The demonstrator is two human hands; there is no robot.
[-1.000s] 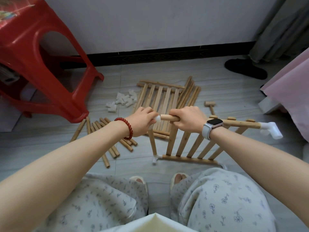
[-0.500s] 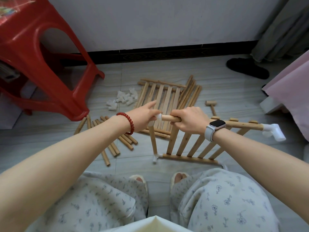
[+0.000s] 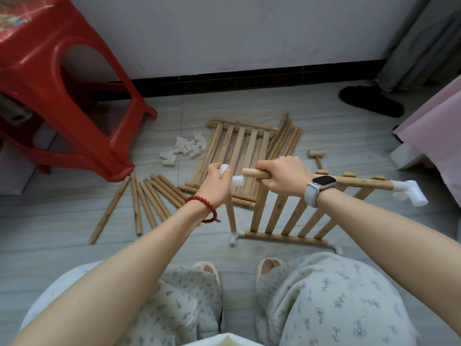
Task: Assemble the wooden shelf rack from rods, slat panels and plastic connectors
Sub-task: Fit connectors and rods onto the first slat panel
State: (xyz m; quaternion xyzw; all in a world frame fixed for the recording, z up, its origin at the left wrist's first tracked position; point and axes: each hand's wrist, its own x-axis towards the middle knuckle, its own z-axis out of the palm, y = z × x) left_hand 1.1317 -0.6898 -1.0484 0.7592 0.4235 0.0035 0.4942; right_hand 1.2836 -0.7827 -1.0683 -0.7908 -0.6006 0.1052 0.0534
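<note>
**Connector held just off the end of the top rod**

The right hand [image 3: 282, 176] is wrapped in a fist around the top rod [image 3: 354, 181] of a slat panel [image 3: 287, 216] that stands on edge on the tiled floor [image 3: 336, 136] in front of the person's knees. The bare left end of that rod sticks out of the fist. The left hand [image 3: 215, 186] pinches a white plastic connector [image 3: 233, 177] between thumb and fingers, with one open socket facing the rod's tip; connector and rod end sit just beside each other, and a narrow gap shows between them. Below the connector an upright rod [image 3: 230, 213] runs down to another white connector [image 3: 234, 237] at the panel's lower left corner. A third connector [image 3: 409, 192] caps the far right end of the top rod.

Beyond the hands, a second slat panel [image 3: 239, 156] lies flat on the floor, with a bundle of long rods [image 3: 287, 138] along its right side. A fan of loose rods [image 3: 147, 203] lies to the left, near the foot of a red plastic stool [image 3: 50, 78]. A small heap of spare connectors [image 3: 185, 149] sits between the stool and the flat panel. A small wooden mallet [image 3: 316, 157] lies to the right of the bundle. A red bead bracelet [image 3: 203, 204] circles the left wrist, and a smartwatch [image 3: 320, 187] the right.
</note>
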